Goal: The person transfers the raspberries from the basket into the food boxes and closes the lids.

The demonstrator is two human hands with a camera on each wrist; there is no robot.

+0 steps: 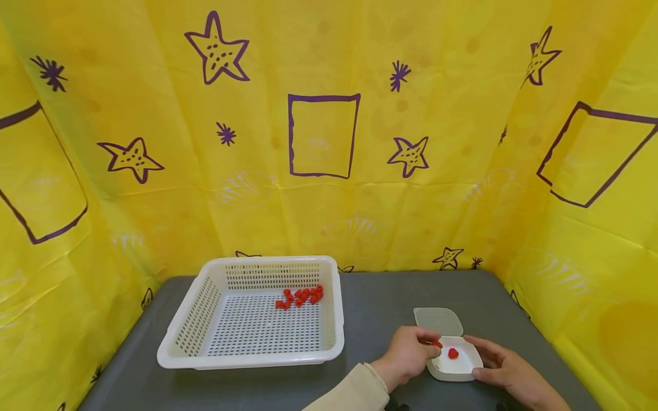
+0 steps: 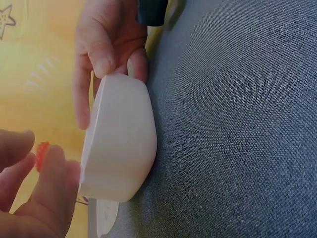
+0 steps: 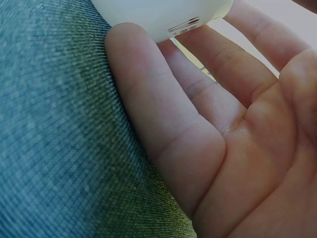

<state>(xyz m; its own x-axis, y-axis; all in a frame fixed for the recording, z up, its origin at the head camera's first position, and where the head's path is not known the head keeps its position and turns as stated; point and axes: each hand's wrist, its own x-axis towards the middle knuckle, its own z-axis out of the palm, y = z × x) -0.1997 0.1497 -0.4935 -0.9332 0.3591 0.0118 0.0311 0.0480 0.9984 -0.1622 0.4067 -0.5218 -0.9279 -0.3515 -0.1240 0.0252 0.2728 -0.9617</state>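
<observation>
Pinched between my left hand's (image 1: 408, 353) thumb and fingers is a small red raspberry (image 2: 42, 156), its bumpy surface showing in the left wrist view. That hand hovers over the left side of a small white box (image 1: 451, 375). One more raspberry (image 1: 453, 353) lies on the box's floor. My right hand (image 1: 516, 374) grips the box's right end, thumb at the near corner and fingers along the far side. The box's translucent lid (image 1: 438, 321) is folded back behind it. In the right wrist view, only the box's lower edge (image 3: 148, 17) shows above the thumb.
To the left stands a large white slotted basket (image 1: 247, 362), with several raspberries (image 1: 299, 294) gathered toward its back right corner. Both containers rest on a grey cloth-covered table (image 1: 377, 302). Yellow patterned curtains (image 1: 329, 222) enclose the table at the back and sides.
</observation>
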